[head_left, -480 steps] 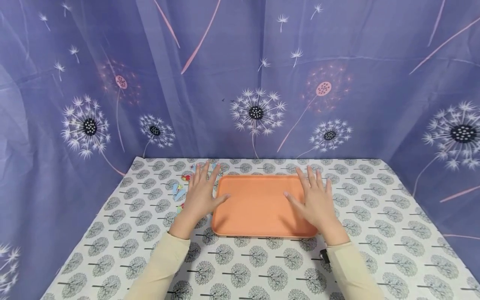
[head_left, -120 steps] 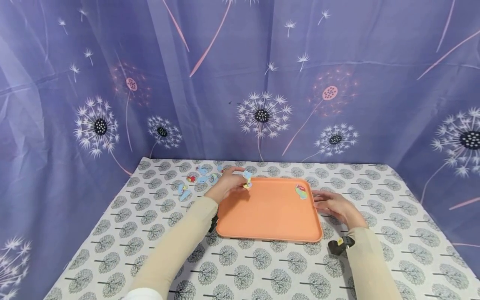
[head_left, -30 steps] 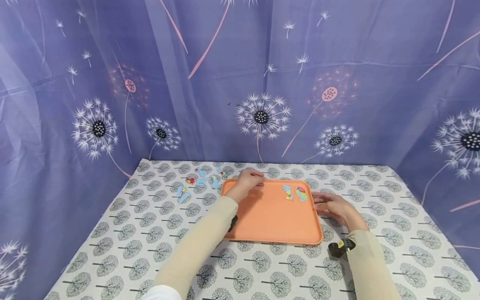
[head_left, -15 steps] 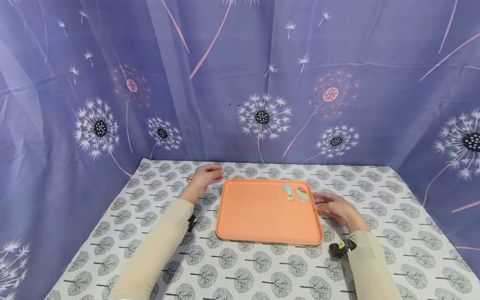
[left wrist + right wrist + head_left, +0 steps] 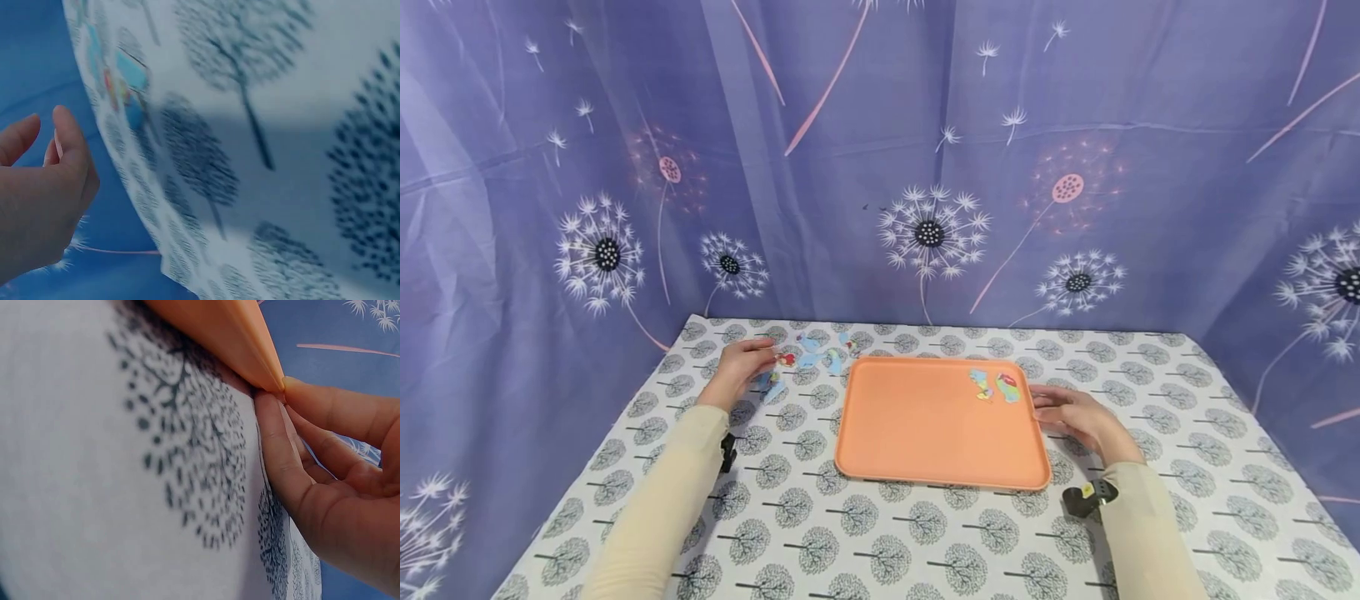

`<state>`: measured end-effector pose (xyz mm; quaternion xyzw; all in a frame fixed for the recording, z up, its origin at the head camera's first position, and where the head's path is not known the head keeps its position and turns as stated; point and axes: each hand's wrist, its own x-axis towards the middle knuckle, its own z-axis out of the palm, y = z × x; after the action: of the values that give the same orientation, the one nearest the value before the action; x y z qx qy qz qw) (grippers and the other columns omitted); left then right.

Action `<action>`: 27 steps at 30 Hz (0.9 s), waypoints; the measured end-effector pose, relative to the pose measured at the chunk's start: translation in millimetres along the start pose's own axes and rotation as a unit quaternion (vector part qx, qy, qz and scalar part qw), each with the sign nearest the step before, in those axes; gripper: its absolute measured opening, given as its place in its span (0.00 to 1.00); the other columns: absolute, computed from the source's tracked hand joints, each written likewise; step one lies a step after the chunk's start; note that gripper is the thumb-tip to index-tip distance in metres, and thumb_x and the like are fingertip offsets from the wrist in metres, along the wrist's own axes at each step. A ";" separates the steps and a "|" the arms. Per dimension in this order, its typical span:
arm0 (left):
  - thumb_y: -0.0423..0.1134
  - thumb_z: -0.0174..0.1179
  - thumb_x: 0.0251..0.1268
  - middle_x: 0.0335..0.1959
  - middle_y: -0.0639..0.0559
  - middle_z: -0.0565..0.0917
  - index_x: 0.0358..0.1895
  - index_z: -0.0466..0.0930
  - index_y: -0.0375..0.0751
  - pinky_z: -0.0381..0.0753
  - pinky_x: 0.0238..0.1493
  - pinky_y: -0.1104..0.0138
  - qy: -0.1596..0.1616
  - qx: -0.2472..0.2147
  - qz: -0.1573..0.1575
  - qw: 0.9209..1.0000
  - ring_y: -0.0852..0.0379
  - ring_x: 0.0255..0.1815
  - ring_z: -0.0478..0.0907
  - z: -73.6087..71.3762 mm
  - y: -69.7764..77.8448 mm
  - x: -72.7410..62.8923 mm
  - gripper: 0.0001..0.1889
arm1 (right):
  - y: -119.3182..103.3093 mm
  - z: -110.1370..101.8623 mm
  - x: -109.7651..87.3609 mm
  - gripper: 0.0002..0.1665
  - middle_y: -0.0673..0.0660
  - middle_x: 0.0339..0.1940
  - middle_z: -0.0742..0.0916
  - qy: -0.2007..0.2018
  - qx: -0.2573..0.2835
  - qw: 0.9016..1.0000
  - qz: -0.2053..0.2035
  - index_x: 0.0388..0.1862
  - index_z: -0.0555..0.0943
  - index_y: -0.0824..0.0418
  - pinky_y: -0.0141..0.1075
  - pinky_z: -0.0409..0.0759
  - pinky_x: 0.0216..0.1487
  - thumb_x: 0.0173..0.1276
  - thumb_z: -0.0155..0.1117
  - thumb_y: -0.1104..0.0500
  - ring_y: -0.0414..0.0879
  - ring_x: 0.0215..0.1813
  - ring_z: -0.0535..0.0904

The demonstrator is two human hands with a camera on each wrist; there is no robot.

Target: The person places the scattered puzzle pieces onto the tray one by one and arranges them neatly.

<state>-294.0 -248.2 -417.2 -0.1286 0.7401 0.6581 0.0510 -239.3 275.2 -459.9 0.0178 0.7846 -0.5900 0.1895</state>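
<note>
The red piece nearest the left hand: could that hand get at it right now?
Probably yes. The left hand seems to hold nothing, it is close beside the red piece, and I see nothing lying between them.

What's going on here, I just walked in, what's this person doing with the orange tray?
The person's right hand pinches the right edge of the orange tray, where two small colorful pieces lie near the far right corner. The left hand, apparently holding nothing, is beside several more loose pieces on the tree-patterned cloth, left of the tray.
</note>
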 end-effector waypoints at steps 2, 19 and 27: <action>0.29 0.52 0.71 0.66 0.30 0.66 0.68 0.62 0.26 0.74 0.65 0.61 0.014 0.002 -0.009 1.000 0.44 0.61 0.74 -5.6 -5.0 0.9 0.24 | 0.0 0.6 -0.4 0.40 0.70 0.61 0.74 0.000 0.003 1.000 0.000 0.74 0.56 0.70 0.40 0.81 0.57 0.67 0.62 0.66 0.44 0.49 0.81; 0.27 0.63 0.60 0.44 0.41 0.83 0.63 0.70 0.28 0.85 0.40 0.69 0.030 0.129 -0.047 0.990 0.62 0.31 0.81 -21.2 -32.0 5.3 0.26 | 2.1 -0.4 3.0 0.40 0.70 0.61 0.74 0.000 0.002 1.000 -0.004 0.74 0.56 0.70 0.39 0.82 0.56 0.67 0.60 0.67 0.43 0.49 0.80; 0.28 0.61 0.62 0.60 0.30 0.72 0.63 0.71 0.28 0.82 0.49 0.57 0.003 0.211 -0.011 0.978 0.42 0.51 0.77 -19.7 -35.1 4.0 0.25 | 3.3 0.0 3.2 0.40 0.69 0.61 0.74 0.003 0.001 1.000 0.000 0.74 0.55 0.71 0.39 0.82 0.56 0.67 0.61 0.67 0.43 0.49 0.80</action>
<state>-286.9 -271.7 -449.4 -0.1249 0.8608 0.4865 0.0815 -241.5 275.6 -464.0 0.0199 0.7848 -0.5905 0.1870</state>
